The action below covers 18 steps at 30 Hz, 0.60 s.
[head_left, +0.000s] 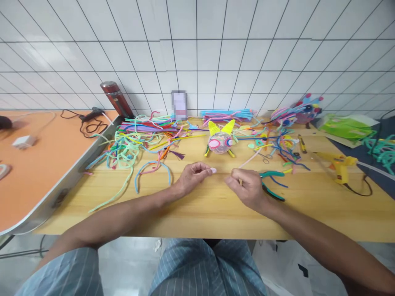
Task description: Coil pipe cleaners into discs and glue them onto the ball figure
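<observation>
My left hand [194,177] pinches a small pale pink coil [213,170] between thumb and fingertips. A pale pink pipe cleaner [250,158] sticks up and away from my closed right hand [245,185]. Just beyond both hands stands a clear round animal figure [220,143] with yellow pointed ears, pink and blue coiled eyes and small dark green and yellow feet. Teal-handled pliers [273,174] lie beside my right wrist, partly hidden by it. Left of my left hand rests a bent blue pipe cleaner [135,181].
Tangled pipe cleaners [126,150] cover the table's left. A yellow glue gun [341,166] with its cord lies right, near a yellow cutter [302,144] and small scissors [265,158]. Along the wall are a red thermos [117,100], pipe cleaner bundles [228,116] and another figure [305,112].
</observation>
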Tool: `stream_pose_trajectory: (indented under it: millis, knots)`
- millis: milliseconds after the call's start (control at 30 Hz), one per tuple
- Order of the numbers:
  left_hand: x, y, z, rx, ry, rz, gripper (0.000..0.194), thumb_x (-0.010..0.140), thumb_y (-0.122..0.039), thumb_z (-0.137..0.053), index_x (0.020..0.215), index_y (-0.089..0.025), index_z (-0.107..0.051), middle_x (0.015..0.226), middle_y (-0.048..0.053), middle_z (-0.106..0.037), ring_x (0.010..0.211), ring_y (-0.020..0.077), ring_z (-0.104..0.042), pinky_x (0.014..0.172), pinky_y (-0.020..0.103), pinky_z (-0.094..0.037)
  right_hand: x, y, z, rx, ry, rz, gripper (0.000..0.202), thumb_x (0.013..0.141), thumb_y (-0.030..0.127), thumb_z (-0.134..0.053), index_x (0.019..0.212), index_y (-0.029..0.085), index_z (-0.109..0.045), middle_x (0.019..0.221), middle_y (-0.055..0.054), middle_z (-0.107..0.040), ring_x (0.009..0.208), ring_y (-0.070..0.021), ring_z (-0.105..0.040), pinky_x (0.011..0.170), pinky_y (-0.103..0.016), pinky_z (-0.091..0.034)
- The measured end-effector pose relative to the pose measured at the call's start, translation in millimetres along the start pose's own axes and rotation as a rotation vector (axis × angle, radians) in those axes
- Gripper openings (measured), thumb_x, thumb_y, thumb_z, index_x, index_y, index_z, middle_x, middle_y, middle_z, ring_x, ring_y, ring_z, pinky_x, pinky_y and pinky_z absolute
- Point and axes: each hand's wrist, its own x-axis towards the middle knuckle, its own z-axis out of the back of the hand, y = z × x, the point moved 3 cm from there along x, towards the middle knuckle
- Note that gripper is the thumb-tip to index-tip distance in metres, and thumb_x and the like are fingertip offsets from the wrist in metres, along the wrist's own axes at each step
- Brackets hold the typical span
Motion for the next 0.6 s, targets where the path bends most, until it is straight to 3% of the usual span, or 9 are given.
stream_pose_trajectory:
  millis: [100,233,400,600]
  knots:
    - [-1.6,10.9,-2.9,-0.016,0.030,0.028,0.050,0.073,-0.063,-0.086,0.079,-0.015,-0.071,0.062,-0.005,-0.057,0.054,0.0069,-0.041,0.053,0.022,-0.034,-5.9,-20.6,-3.1,0.070,-0.068,-0.130,0.047,0.101,0.030,-0.060,0.063,0.022,-0.034,0.056,0.007,-0.031,0.050,-0.0079,-0.030,0.050,-0.026,-0.026]
    - [-7.6,21.2,-2.4,-0.066,0.060,0.000,0.048,0.077,-0.061,-0.086,0.081,-0.015,-0.072,0.073,-0.001,-0.069,0.065,0.0094,-0.056,0.065,0.023,-0.046,-19.4,-40.5,-14.7,0.138,-0.063,-0.261,0.050,0.102,0.039,-0.058,0.062,0.022,-0.033,0.057,0.006,-0.029,0.052,-0.0096,-0.030,0.051,-0.027,-0.026]
    - [-10.4,23.6,-0.8,-0.093,0.094,0.028,0.048,0.077,-0.060,-0.088,0.084,-0.014,-0.075,0.079,0.002,-0.074,0.070,0.0113,-0.061,0.071,0.025,-0.050,-25.2,-45.8,-17.6,0.184,0.000,-0.308,0.051,0.103,0.043,-0.057,0.061,0.023,-0.035,0.058,0.005,-0.032,0.054,-0.0107,-0.032,0.052,-0.028,-0.028]
    - [-9.6,23.2,1.2,-0.116,0.061,0.041,0.042,0.081,-0.055,-0.087,0.084,-0.014,-0.075,0.074,0.000,-0.071,0.067,0.0101,-0.059,0.069,0.023,-0.050,-30.4,-56.9,-16.9,0.219,-0.021,-0.410,0.050,0.103,0.045,-0.058,0.063,0.022,-0.040,0.058,0.006,-0.035,0.054,-0.0104,-0.034,0.053,-0.028,-0.029]
